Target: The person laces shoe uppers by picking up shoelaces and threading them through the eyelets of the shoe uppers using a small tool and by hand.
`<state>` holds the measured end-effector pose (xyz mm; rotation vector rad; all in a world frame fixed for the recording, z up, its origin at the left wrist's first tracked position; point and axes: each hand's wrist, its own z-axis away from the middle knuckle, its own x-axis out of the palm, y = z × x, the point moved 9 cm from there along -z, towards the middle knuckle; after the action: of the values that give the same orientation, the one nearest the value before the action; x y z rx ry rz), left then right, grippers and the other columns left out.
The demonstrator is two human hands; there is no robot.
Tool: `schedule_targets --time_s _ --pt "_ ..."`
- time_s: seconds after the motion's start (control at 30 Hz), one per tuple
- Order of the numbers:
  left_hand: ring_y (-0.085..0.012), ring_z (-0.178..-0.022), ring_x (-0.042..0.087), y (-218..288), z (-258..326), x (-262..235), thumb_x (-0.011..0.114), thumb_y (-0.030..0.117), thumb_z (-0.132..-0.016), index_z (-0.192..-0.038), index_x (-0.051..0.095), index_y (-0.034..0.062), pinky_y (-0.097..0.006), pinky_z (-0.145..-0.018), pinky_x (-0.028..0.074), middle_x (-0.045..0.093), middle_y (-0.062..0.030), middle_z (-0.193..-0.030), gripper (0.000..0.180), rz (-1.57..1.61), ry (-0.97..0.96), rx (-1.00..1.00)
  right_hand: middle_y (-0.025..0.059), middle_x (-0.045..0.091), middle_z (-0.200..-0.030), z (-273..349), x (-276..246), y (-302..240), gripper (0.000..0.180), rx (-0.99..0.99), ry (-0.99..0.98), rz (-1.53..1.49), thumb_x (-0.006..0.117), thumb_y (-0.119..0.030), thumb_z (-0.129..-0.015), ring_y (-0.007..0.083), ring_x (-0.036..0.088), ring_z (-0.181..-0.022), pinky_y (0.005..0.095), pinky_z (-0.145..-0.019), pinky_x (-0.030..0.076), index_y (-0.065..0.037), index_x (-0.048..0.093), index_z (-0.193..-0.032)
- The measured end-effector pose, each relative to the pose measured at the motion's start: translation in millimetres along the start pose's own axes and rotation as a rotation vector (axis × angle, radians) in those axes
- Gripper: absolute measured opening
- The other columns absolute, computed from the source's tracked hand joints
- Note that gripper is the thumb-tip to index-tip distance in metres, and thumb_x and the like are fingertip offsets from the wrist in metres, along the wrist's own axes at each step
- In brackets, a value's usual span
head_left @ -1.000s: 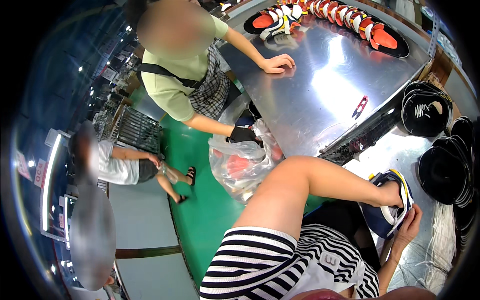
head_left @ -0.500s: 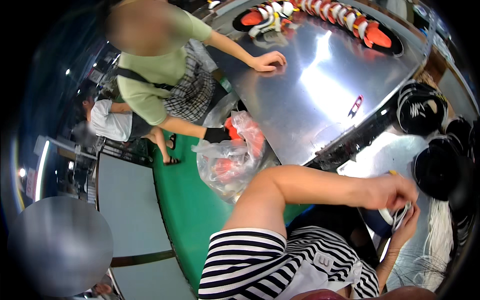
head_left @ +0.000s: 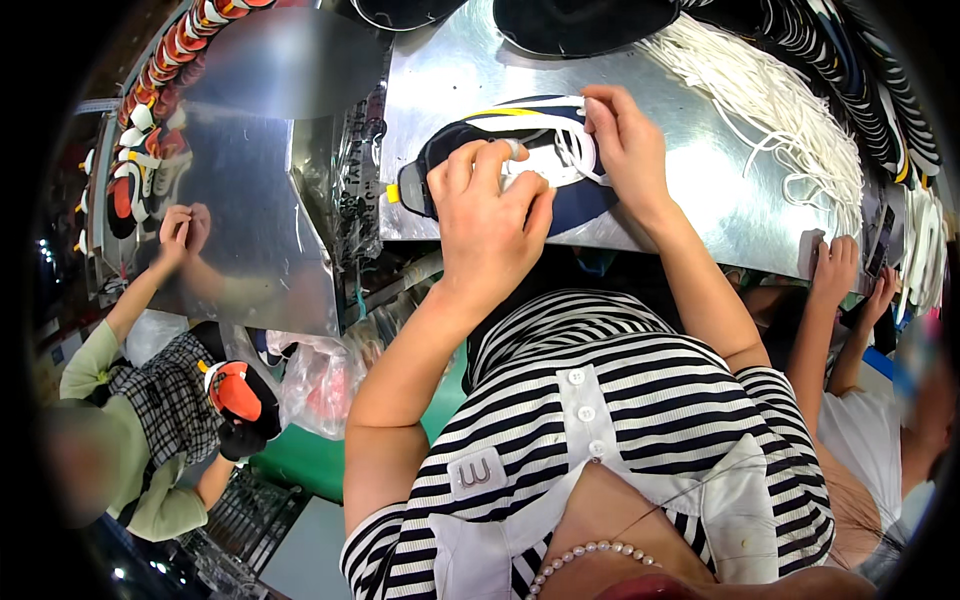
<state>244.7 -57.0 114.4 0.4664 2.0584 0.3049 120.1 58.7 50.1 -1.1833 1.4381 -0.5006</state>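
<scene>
The shoe lies on the metal bench right in front of me, navy with white and yellow trim, its yellow heel tab toward my left. My left hand is over its opening, fingers bent and partly spread, their tips down at the tongue; I cannot tell whether they pinch anything. My right hand is at the laced end, thumb and forefinger close together at the white edge; whether they grip the lace I cannot tell. A heap of white laces lies to my right, and a black piece sits beyond the shoe. Over on my left, a co-worker's gloved hand holds an orange-lined shoe near a clear bag, while the bare hand touches another table.
</scene>
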Motion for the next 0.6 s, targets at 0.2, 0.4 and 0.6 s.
schedule_targets --time_s 0.2,0.4,0.6 --pt "-0.0305 -0.082 0.062 -23.0 2.2 24.1 0.075 0.013 -0.075 -0.090 0.060 0.0066 -0.038 -0.068 0.049 0.059 -0.0077 -0.093 0.022 0.049 -0.160 -0.184 0.0085 0.065 -0.077 26.4 -9.7 5.1 0.019 0.162 -0.117 -0.312 0.055 -0.014 -0.095 0.0154 0.063 -0.071 0.0278 -0.065 0.048 -0.001 0.060 -0.109" --pt "-0.0308 -0.073 0.067 -44.6 1.4 35.7 0.079 0.027 -0.076 -0.100 0.057 0.0046 -0.038 -0.066 0.050 0.069 -0.0138 -0.085 0.040 0.013 -0.326 -0.469 0.0118 0.067 -0.078 49.6 -1.4 -12.8 0.022 -0.012 -0.276 -0.276 0.059 -0.011 -0.093 0.0202 0.067 -0.071 0.0292 -0.065 0.052 -0.003 0.055 -0.112" --pt "-0.0290 -0.064 0.066 -55.7 -1.0 37.9 0.079 0.033 -0.074 -0.090 0.066 0.0038 -0.035 -0.060 0.049 0.067 -0.0150 -0.072 0.036 0.044 -0.327 -0.476 0.0104 0.067 -0.076 50.9 4.4 -11.6 0.019 0.017 -0.355 -0.196 0.060 -0.012 -0.091 0.0264 0.067 -0.069 0.0333 -0.062 0.050 -0.004 0.055 -0.107"
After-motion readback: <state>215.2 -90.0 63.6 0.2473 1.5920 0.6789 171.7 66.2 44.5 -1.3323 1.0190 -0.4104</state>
